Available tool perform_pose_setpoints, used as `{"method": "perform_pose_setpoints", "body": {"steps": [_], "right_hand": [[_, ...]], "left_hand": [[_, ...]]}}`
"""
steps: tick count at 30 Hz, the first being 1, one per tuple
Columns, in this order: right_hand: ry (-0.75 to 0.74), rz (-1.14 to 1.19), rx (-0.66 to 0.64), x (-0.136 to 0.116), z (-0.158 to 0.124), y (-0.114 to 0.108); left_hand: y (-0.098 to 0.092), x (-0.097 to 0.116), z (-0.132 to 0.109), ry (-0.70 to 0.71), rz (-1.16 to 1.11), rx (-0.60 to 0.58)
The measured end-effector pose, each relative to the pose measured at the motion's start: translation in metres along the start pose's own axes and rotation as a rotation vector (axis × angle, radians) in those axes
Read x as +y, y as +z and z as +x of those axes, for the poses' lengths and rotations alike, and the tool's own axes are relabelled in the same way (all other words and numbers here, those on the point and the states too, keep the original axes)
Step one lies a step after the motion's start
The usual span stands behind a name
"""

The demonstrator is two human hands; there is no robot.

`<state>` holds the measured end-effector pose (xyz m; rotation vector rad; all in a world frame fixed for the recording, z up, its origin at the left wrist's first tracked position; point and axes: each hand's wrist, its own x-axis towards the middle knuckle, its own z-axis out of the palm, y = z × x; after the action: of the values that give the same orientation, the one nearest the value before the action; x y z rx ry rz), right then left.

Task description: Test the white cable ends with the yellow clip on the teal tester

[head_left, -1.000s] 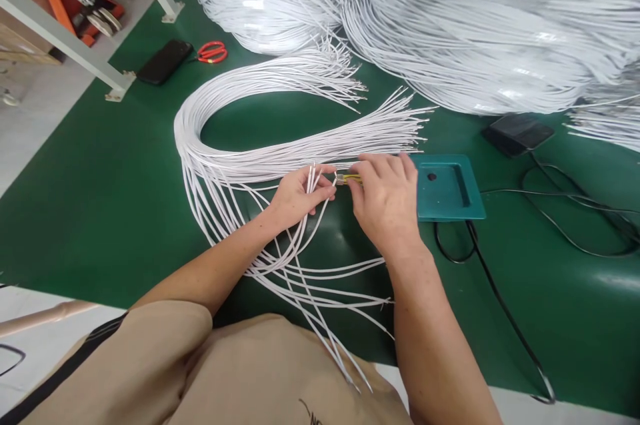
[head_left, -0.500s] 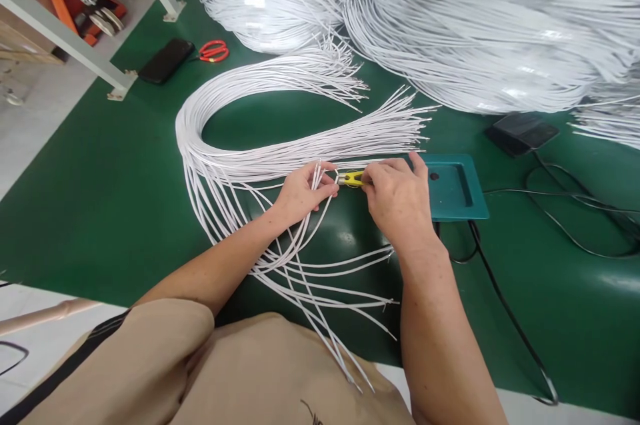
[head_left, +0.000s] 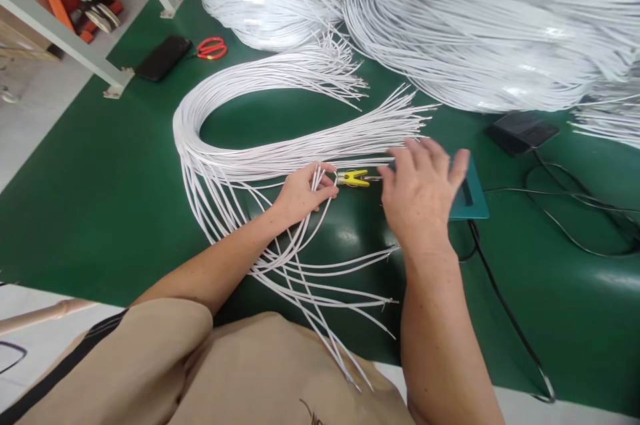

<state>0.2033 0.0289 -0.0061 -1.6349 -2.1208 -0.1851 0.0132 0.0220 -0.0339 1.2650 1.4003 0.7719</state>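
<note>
The blurred right hand [head_left: 419, 193], grip spread, partly hides the teal tray [head_left: 479, 200]; the left hand [head_left: 301, 197] pinches white wires [head_left: 317, 178].

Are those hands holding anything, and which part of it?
The left hand pinches a few thin white wires near their ends, between thumb and fingers. The right hand is spread open, with nothing visible in its grip.

A green table [head_left: 90, 212] spreads before me. On it, a U-shaped bundle of white wires [head_left: 186, 122] opens rightward; beyond lies a larger wire heap [head_left: 475, 32]. Far left: a dark flat slab [head_left: 164, 58], red-handled scissors [head_left: 211, 48]. Right: a teal tray [head_left: 479, 206], a black box [head_left: 523, 132].
</note>
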Motion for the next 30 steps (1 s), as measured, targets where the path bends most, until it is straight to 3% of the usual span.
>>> {"method": "perform_pose_setpoints", "body": {"steps": [4,8,11,13,15,18,22,26,28,30], "right_hand": [[0.135,-0.072,0.049,0.008,-0.005,0.004],[0.118,-0.046,0.041,0.009,-0.004,0.004],[0.059,0.106,0.047,-0.002,-0.003,-0.003],[-0.107,0.306,-0.054,-0.015,-0.003,-0.008],[-0.342,0.493,-0.247,-0.032,-0.007,-0.009],[-0.475,0.499,-0.458,-0.053,-0.016,-0.006],[-0.348,0.406,-0.602,-0.064,-0.025,-0.008],[-0.21,0.602,-0.879,-0.058,-0.019,-0.015],[-0.06,0.691,-0.828,-0.052,-0.013,-0.013],[0.134,0.755,-0.695,-0.047,-0.007,-0.008]], "left_hand": [[-0.003,0.0,0.001,-0.008,-0.013,-0.02],[-0.008,-0.001,0.0,-0.029,-0.071,0.008],[-0.012,-0.002,-0.001,-0.006,-0.132,0.005],[-0.014,-0.002,-0.001,0.032,-0.16,-0.033],[-0.015,-0.003,-0.001,0.064,-0.19,-0.072],[-0.018,-0.004,0.0,0.044,-0.23,-0.11],[-0.027,-0.003,-0.002,-0.035,-0.334,-0.162],[-0.037,-0.002,-0.005,-0.091,-0.396,-0.28],[-0.04,-0.001,-0.007,-0.081,-0.402,-0.334],[-0.041,0.0,-0.009,-0.064,-0.405,-0.378]]}}
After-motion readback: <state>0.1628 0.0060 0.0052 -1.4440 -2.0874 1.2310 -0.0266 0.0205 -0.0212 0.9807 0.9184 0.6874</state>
